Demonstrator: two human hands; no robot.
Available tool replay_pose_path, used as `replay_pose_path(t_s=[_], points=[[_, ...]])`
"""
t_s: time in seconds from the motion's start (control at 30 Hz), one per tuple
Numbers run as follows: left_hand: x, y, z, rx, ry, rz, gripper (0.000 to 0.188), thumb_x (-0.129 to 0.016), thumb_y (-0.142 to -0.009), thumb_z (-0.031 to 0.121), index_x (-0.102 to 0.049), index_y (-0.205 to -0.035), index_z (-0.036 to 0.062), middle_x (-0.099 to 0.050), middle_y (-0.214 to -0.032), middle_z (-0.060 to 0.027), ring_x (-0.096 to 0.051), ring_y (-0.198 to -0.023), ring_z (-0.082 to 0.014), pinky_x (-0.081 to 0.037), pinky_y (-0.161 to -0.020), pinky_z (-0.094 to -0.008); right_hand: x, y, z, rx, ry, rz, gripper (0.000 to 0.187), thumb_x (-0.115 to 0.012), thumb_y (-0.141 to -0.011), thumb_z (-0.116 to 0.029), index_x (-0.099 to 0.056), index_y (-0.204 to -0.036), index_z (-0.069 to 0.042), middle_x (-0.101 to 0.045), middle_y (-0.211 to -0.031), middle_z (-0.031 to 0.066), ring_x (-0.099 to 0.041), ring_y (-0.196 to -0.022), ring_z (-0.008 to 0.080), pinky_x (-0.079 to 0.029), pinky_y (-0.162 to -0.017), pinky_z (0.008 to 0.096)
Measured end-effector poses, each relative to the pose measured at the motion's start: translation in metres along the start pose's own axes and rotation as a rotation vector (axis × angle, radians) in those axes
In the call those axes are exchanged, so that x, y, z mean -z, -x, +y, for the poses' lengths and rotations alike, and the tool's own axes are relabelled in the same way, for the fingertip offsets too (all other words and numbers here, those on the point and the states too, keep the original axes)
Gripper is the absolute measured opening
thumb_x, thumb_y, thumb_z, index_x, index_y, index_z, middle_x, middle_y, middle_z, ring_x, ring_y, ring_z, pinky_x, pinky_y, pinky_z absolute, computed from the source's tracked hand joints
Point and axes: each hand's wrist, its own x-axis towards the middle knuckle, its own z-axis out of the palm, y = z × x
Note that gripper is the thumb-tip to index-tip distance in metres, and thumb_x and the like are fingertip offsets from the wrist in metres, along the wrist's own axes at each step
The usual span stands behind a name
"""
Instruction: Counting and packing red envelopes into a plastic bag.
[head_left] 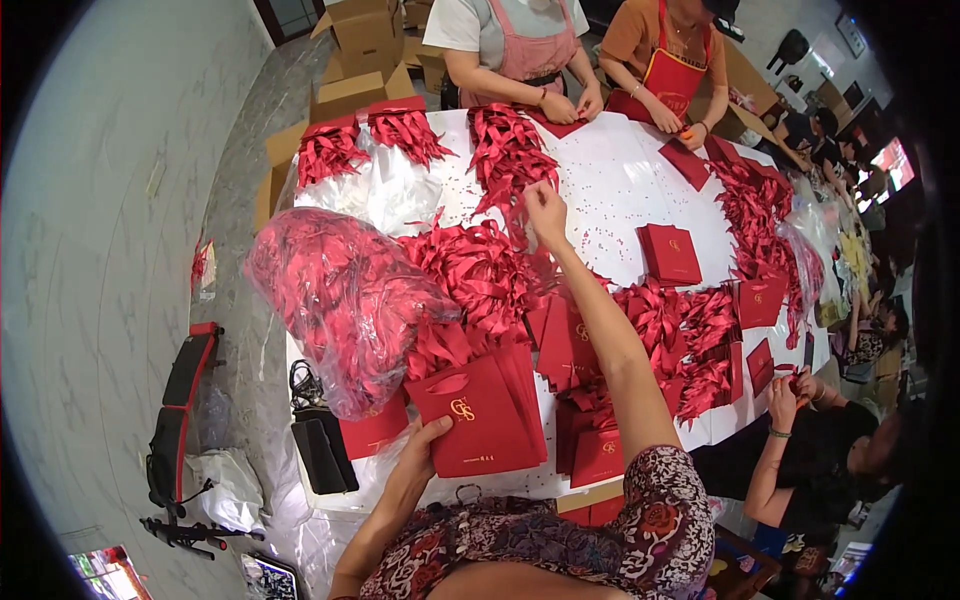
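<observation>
The one fisheye view looks from head height, steeply down and forward over the white table point(600, 180); the left hand point(418, 458) is near, the right hand point(546, 216) farther.

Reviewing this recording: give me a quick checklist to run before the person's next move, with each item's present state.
1. Left hand has hold of the red bags: ok, thumb across the front.
2. Held bags squared up: not ok, their right edges fan out.
3. Right hand free of any ribbon: cannot tell, the grip is too small to make out.
4. White table free of litter: not ok, small specks are scattered on it.
5. Black purse apart from the held bags: ok.
</observation>
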Motion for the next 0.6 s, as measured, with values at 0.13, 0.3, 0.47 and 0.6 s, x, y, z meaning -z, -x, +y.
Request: replay_pose_path(t_s=[0.13,0.3,0.47,0.6], points=[[0.004,-0.001,-0.002,0.015,0.042,-0.025,0.062,-0.067,-0.085,0.018,-0.04,-0.138,0.0031,-0.058,-0.125,-0.0121,-0.061,-0.112,-0.0247,-0.051,-0.098,-0.0397,0.007,-0.007,-0.002,-0.016,-0.066,0.006,0.017,-0.06,-0.089,-0.02,-0.064,-0.087,-0.004,-0.057,-0.064,0.0064,-0.051,-0.061,0.011,-0.043,-0.058,0.0302],[-0.001,0.001,-0.004,0.012,0.033,-0.039,0.061,-0.068,-0.085,0.019,-0.04,-0.137,0.0031,-0.058,-0.125,-0.0118,-0.061,-0.111,-0.0242,-0.051,-0.097,-0.0389,0.024,-0.007,0.023,-0.066,0.287,-0.119,0.022,-0.063,-0.086,-0.027,-0.066,-0.089,-0.006,-0.065,-0.072,0.0091,-0.065,-0.071,0.0235,-0.05,-0.068,0.0355],[0.0,0.005,0.001,0.01,-0.009,0.074,0.064,-0.067,-0.082,0.018,-0.039,-0.138,0.0036,-0.058,-0.125,-0.0128,-0.06,-0.113,-0.0267,-0.052,-0.097,-0.0432,0.007,0.0,0.003,-0.035,0.424,-0.009,0.024,-0.069,-0.082,-0.024,-0.064,-0.096,-0.006,-0.065,-0.087,0.0099,-0.065,-0.077,0.026,-0.051,-0.07,0.0381],[-0.013,0.011,0.009,0.007,-0.026,0.06,0.065,-0.065,-0.083,0.02,-0.037,-0.14,0.0027,-0.057,-0.127,-0.0133,-0.06,-0.113,-0.0264,-0.051,-0.098,-0.0422,-0.005,-0.025,-0.009,0.305,0.402,0.073,0.015,-0.071,-0.082,-0.018,-0.068,-0.094,-0.01,-0.061,-0.085,0.0099,-0.061,-0.08,0.0295,-0.049,-0.072,0.0397]])
